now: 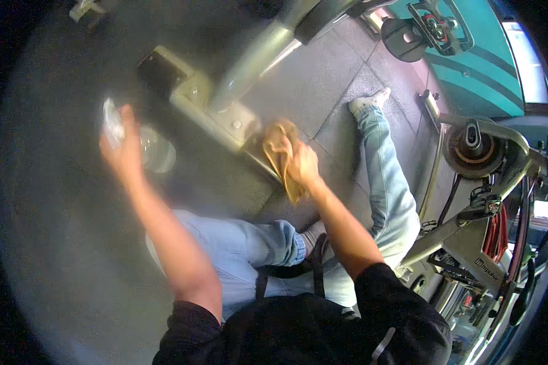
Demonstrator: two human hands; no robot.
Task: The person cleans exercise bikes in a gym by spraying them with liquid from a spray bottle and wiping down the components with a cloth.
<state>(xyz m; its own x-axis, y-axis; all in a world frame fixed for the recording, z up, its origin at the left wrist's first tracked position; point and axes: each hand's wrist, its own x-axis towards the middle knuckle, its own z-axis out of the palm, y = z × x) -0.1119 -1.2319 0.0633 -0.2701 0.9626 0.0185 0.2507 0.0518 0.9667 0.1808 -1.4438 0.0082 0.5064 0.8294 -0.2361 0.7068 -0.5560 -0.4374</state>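
Observation:
In my right hand (303,164) is a crumpled tan cloth (281,157), held against or close beside the end of a pale metal machine base (210,116). That base carries round bolt heads and a dark end cap, and a thick metal tube (255,59) rises from it. On the left, my left hand (125,146) grips a clear bottle (157,150) by its upper part, with a white top (113,123) that looks like a spray head. Haze over this side blurs the bottle's details. My legs in light blue jeans are folded and stretched out on the floor.
Exercise bikes (475,246) with metal frames, a flywheel and pedals stand along the right. Another machine's pedal part (434,27) is at the upper right, before a teal wall (484,82). Dark floor tiles (319,91) lie under the base. A metal foot (86,11) shows top left.

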